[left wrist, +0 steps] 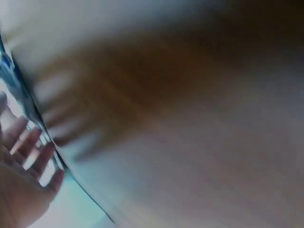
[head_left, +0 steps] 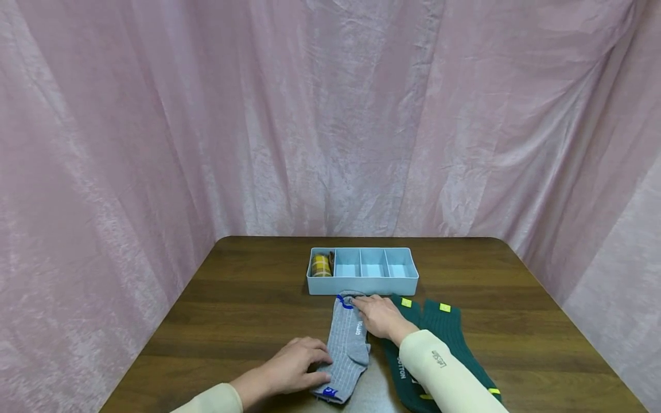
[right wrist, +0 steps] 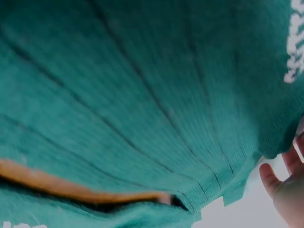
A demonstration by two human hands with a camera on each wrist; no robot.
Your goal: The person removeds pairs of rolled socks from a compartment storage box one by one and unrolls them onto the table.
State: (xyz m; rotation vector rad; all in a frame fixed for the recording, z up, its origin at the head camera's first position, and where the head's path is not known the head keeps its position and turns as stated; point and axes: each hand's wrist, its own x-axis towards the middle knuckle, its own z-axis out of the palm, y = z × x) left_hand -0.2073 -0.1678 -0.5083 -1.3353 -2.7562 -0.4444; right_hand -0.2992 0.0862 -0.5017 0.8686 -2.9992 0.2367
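Note:
A grey ribbed sock (head_left: pixel 343 350) lies lengthwise on the table, its blue-trimmed cuff away from me and a blue mark at its toe. My left hand (head_left: pixel 296 367) touches the toe end from the left, with fingers loosely bent. On the cuff rest the fingertips of my right hand (head_left: pixel 381 315), nearly straight. Under and beside my right forearm lie two dark green socks (head_left: pixel 448 330) with yellow tags. Green knit (right wrist: pixel 142 95) fills most of the right wrist view. The left wrist view is blurred; the left hand (left wrist: pixel 23 175) shows spread fingers at its edge.
Behind the grey sock stands a light blue divided box (head_left: pixel 361 285). A rolled yellow plaid sock (head_left: pixel 321 266) sits in its leftmost compartment, beside something dark brown. The brown wooden table (head_left: pixel 232 310) ends at a pink curtain (head_left: pixel 330 126).

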